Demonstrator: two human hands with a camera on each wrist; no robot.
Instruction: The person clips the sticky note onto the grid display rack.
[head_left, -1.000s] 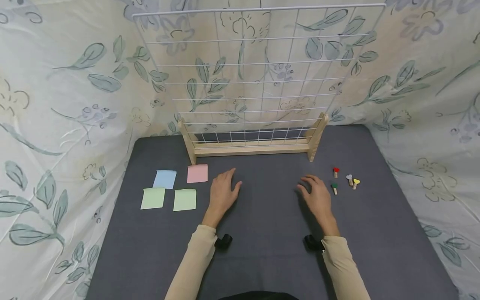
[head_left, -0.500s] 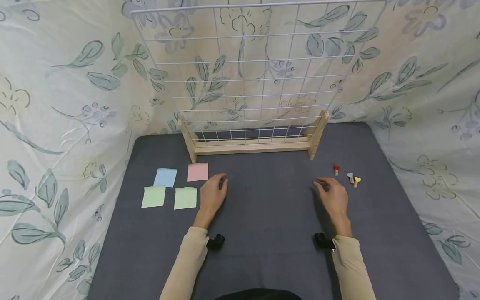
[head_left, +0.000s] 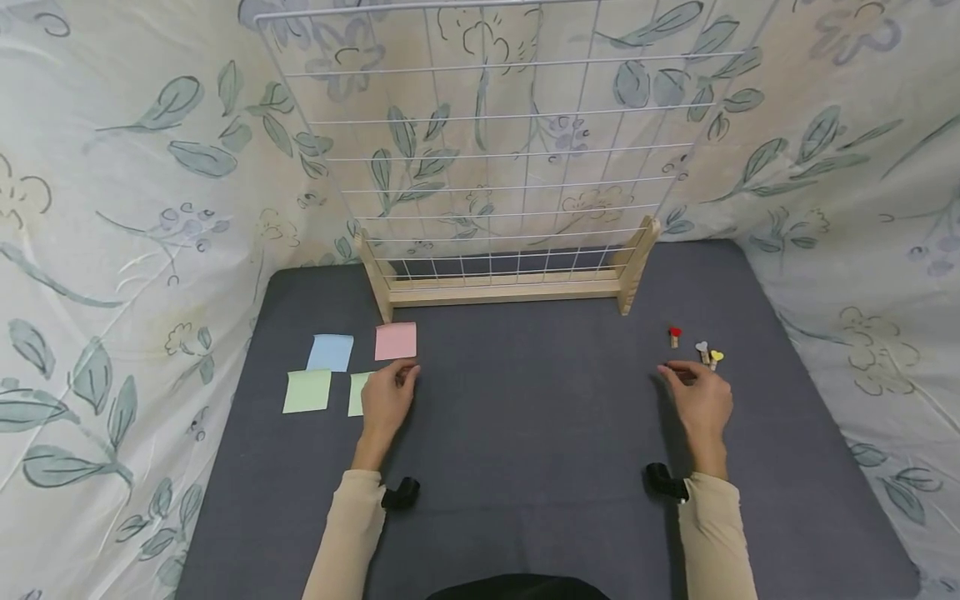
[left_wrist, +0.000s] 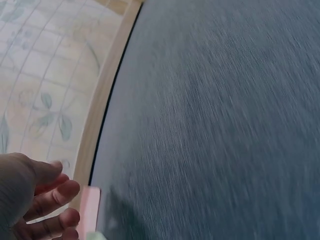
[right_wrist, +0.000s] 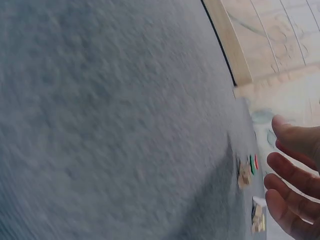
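My left hand [head_left: 385,404] hovers over the right-hand green sticky note [head_left: 356,395], covering part of it. Its fingers are loosely bent, and the left wrist view shows nothing between them. Beside that note lie another green sticky note [head_left: 307,392], a blue one [head_left: 330,353] and a pink one [head_left: 396,341]. On the other side, my right hand [head_left: 703,406] hangs relaxed and holds nothing, close to several small wooden clothespins: a red-topped clothespin [head_left: 675,337], a white-topped one [head_left: 702,352] and a yellow-topped one [head_left: 716,359]. A green-topped clothespin is hidden behind this hand in the head view.
A white wire grid [head_left: 517,158] stands upright in a wooden base [head_left: 502,293] at the back of the dark grey table [head_left: 517,433]. Patterned fabric [head_left: 135,250] surrounds the table at the back and sides.
My left hand has moved left, from beside the notes to over the right green one. My right hand has moved right towards the clothespins, covering the green-topped one.
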